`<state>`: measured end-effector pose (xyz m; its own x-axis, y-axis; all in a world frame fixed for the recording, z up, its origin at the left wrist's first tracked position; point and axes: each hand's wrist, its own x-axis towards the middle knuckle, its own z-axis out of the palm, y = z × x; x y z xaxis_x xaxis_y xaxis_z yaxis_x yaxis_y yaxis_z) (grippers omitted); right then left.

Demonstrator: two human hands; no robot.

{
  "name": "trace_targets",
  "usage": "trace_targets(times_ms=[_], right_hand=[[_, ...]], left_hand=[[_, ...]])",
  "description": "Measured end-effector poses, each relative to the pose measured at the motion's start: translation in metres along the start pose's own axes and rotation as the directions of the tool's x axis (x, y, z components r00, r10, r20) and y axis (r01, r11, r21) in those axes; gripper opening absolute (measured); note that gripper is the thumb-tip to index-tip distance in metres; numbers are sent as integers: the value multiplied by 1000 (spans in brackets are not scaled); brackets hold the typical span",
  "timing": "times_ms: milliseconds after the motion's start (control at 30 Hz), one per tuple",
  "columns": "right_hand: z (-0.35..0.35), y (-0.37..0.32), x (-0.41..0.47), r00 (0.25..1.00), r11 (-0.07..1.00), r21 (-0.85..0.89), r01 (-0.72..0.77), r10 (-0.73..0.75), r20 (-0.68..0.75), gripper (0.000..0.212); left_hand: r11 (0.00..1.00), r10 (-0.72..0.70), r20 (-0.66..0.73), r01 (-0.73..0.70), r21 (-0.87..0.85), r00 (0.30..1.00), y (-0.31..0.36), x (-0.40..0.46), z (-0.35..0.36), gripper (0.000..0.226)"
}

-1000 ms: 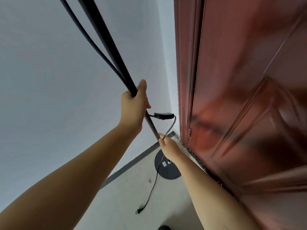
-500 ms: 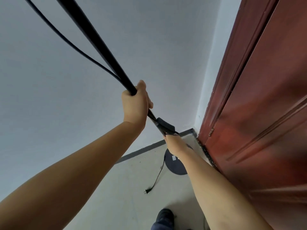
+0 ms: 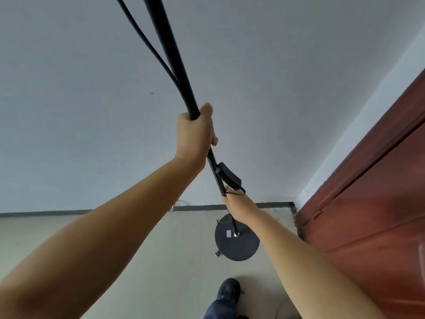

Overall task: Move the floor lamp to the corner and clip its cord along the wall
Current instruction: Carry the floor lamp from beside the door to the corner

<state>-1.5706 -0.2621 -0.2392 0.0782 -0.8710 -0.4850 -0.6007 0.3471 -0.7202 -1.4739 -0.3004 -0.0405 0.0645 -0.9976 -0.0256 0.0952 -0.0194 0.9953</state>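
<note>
The floor lamp's black pole (image 3: 167,49) runs from the top of the view down to its round black base (image 3: 239,245), which stands on the floor near the wall corner. My left hand (image 3: 195,134) grips the pole high up. My right hand (image 3: 232,203) holds the pole lower down, just under the cord's black inline switch (image 3: 228,176). The black cord (image 3: 147,42) hangs beside the pole above my left hand. Its plug (image 3: 216,254) lies on the floor at the base's left edge.
A red-brown door (image 3: 368,215) fills the right side, close to the base. A white wall (image 3: 92,111) with a dark skirting strip (image 3: 69,212) runs behind. My dark shoe (image 3: 227,291) stands on the pale floor just in front of the base.
The view has swung left, so the door has slid toward the right edge. The base now sits nearer the corner, and the plug lies beside the base instead of trailing out.
</note>
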Motion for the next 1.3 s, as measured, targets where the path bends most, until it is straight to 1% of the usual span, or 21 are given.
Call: trace_targets(times_ms=[133,233,300,333,467,533,600,700,800,867,933,1033,1067,1100,1167,1300], right_hand=[[24,-59,-29,991,990,-109,85,-72,117,21],[52,-112,-47,961,955,-203,216,-171,218,16],[76,-146,-59,942,940,-216,265,-204,267,7],[89,-161,-63,934,931,-229,285,-216,284,6],[151,-219,-78,874,860,-308,407,-268,405,6],[188,-247,-83,850,830,-342,440,-263,456,8],[225,-275,-85,842,824,-350,446,-252,478,10],[283,-322,-90,794,769,-370,522,-281,539,18],[336,-365,-95,780,774,-350,528,-279,559,15],[373,-394,-95,750,717,-370,591,-319,580,19],[396,-415,-93,724,697,-360,620,-331,606,24],[438,-451,-89,687,702,-314,639,-337,644,13],[450,-464,-87,681,704,-305,641,-339,649,17],[462,-476,-84,666,690,-305,656,-339,665,23],[487,-503,-79,633,668,-303,679,-326,702,28],[540,-561,-58,540,607,-267,748,-324,777,22]], left_hand=[[1000,-5,-116,4,-17,993,50,-21,-62,57],[1000,3,-236,-10,-28,972,84,-39,-118,58],[999,9,-313,-21,-35,950,103,-50,-160,59],[999,10,-349,-26,-41,937,110,-57,-181,59],[997,11,-476,-48,-66,879,130,-84,-270,60],[996,13,-530,-60,-73,848,138,-98,-317,61],[994,17,-578,-77,-80,816,145,-110,-366,62],[991,32,-633,-105,-79,774,155,-124,-437,61],[991,41,-669,-118,-70,742,166,-133,-505,61],[989,51,-707,-135,-63,705,173,-136,-547,60],[988,61,-726,-144,-53,685,180,-136,-573,54],[986,85,-768,-165,-27,635,188,-134,-620,43],[986,91,-779,-165,-16,620,190,-133,-636,42],[987,97,-792,-163,-4,603,192,-131,-652,42],[988,107,-824,-152,26,557,196,-125,-685,42],[989,119,-881,-131,66,457,202,-107,-759,36]])
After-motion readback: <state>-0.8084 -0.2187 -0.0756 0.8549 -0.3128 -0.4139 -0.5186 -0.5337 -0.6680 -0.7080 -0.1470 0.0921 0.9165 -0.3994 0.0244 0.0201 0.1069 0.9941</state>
